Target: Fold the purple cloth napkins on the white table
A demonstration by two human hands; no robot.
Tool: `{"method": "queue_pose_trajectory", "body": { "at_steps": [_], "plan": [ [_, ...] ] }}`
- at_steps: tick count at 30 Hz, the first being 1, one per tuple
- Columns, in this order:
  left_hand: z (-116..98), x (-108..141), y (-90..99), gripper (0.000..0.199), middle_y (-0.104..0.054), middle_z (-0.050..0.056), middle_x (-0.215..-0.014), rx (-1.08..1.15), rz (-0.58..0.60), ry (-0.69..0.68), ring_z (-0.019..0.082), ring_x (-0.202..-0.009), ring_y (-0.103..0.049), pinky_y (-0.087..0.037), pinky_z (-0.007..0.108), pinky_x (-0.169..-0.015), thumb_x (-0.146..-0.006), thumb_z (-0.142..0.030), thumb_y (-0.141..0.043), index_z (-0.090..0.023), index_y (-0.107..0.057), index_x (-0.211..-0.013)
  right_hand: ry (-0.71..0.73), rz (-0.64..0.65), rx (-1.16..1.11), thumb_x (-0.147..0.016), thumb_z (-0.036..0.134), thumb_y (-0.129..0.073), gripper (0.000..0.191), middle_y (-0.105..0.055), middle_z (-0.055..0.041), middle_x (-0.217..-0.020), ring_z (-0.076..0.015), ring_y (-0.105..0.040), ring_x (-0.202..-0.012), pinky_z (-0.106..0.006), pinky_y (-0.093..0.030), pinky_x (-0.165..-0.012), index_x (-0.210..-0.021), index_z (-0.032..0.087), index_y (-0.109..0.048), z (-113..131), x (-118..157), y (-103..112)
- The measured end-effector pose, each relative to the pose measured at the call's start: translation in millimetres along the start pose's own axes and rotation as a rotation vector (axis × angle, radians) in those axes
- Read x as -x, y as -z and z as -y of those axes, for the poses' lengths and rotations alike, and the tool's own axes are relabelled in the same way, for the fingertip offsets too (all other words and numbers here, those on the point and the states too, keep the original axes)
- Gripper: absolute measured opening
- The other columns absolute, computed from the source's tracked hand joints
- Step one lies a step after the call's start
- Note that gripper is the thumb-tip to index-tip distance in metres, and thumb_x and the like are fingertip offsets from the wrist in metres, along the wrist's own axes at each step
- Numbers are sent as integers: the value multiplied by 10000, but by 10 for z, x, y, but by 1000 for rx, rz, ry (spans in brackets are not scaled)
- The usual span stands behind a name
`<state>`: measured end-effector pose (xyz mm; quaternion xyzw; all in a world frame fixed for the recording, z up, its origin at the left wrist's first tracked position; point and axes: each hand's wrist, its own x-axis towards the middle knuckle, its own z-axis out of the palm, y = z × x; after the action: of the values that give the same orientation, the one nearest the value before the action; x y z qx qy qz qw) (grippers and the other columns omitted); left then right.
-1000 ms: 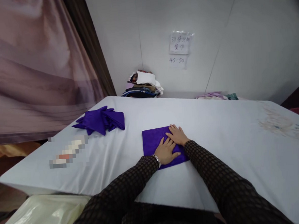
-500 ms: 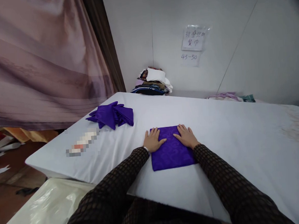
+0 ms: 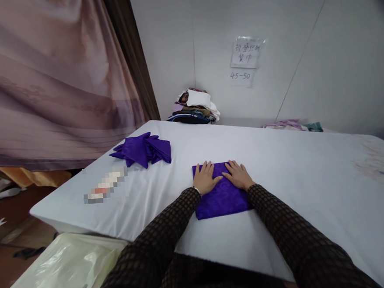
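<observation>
So that creasing is presumably avoided, the cloth [image 3: 224, 202] is covered by open left hand [image 3: 205, 180] at 11 o'clock, open right hand [image 3: 238, 176] at 1.

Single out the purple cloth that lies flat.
The one meant is the four-cornered purple cloth under the left hand and right hand; the other purple cloths lie in a pointed heap farther left, untouched.
</observation>
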<state>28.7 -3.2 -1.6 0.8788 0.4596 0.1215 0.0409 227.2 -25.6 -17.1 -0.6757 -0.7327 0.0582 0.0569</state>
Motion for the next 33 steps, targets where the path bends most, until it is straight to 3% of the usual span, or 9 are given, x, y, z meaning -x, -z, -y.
{"method": "queue_pose_trajectory", "body": {
  "at_steps": [3,8,15,17,20,23,25,28,33],
  "plan": [
    [54,-47,-76,728,-321,112,-1478,26,65,88,277,-1379,-220,-114,519,-1114,-858,-662,-240,-178,-366,-1386,3,4,-6,-906,612,-190,689,-198,-96,-1525,-245,-118,-1399,-477,-91,-1095,-1435,181,-284,7,0,14],
    [254,42,-75,757,-283,118,-1493,10,39,247,289,-1386,-191,-115,551,-1103,-857,-670,-177,-169,-333,-1403,2,3,-11,-907,608,-193,682,-201,-89,-1525,-243,-121,-1399,-479,-96,-1095,-1434,186,-285,26,8,9],
    [258,59,-94,796,-256,99,-1505,-40,55,282,278,-1392,-166,-108,546,-1107,-853,-674,-125,-147,-301,-1422,-39,113,-13,-904,603,-190,685,-166,-94,-1533,-262,-108,-1401,-519,-87,-1088,-1441,184,-266,51,-23,156],
    [256,55,-97,787,-261,94,-1504,-52,51,283,275,-1392,-168,-112,542,-1108,-856,-668,-128,-150,-304,-1422,-40,101,-10,-900,611,-178,696,-164,-102,-1532,-274,-86,-1403,-544,-47,-1083,-1434,178,-286,164,-51,224],
    [258,65,-79,735,-267,95,-1501,-78,47,268,274,-1390,-175,-126,549,-1102,-879,-615,-155,-143,-301,-1423,89,21,-27,-907,599,-144,700,-172,-97,-1530,-247,-58,-1408,-517,9,-1093,-1437,163,-279,475,-108,245],
    [259,75,-55,654,-247,91,-1509,-101,70,251,269,-1390,-174,-138,554,-1097,-904,-516,-190,-134,-296,-1425,202,72,-111,-906,598,-135,712,-235,-107,-1512,-232,-124,-1401,-495,-23,-1102,-1438,146,-271,762,-174,165],
    [257,72,-50,640,-240,86,-1511,-96,85,258,266,-1390,-175,-137,553,-1099,-904,-495,-206,-134,-295,-1425,212,108,-149,-904,603,-139,713,-249,-104,-1507,-228,-142,-1397,-497,-38,-1101,-1437,150,-273,802,-211,106],
    [250,60,-62,686,-261,93,-1504,-89,67,277,272,-1388,-181,-126,549,-1103,-893,-556,-194,-133,-302,-1421,185,117,-141,-903,608,-159,699,-215,-76,-1520,-216,-125,-1401,-493,-34,-1102,-1442,176,-264,584,-239,73],
    [235,61,-88,785,-281,104,-1495,-94,48,283,284,-1388,-176,-132,552,-1101,-863,-653,-131,-126,-309,-1416,-7,63,-59,-906,608,-160,694,-210,-75,-1521,-231,-129,-1399,-521,-36,-1094,-1441,179,-264,5,-213,91]
  ]
}}
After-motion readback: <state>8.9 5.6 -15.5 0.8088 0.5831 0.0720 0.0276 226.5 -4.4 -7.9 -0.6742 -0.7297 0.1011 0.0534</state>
